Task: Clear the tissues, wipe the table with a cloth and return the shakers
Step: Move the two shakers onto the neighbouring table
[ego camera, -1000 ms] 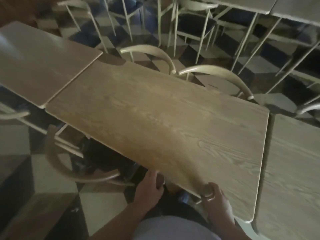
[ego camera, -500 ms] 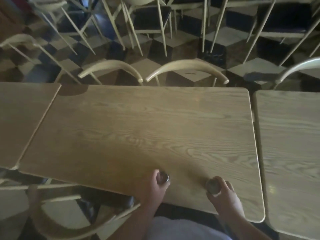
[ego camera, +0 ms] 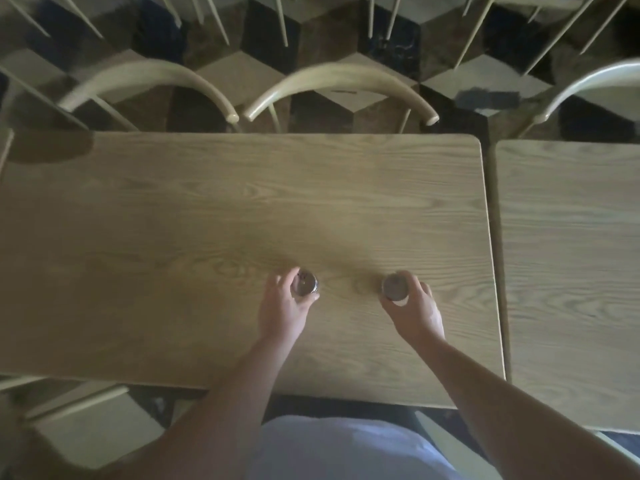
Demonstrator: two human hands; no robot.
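Head view: left hand (ego camera: 282, 308) fingers pinching one upright shaker (ego camera: 304, 283); right hand (ego camera: 414, 311) fingers pinching another (ego camera: 394, 287); both over mid counter (ego camera: 207, 220).

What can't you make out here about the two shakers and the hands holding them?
All in the head view:
- Left shaker: only its metal cap shows from above; the left hand wraps the body.
- Right shaker: contents hidden; the right hand covers its side.
- Whether either base touches the table: hidden by the steep overhead angle.
- Which holds salt or pepper: too blurred.
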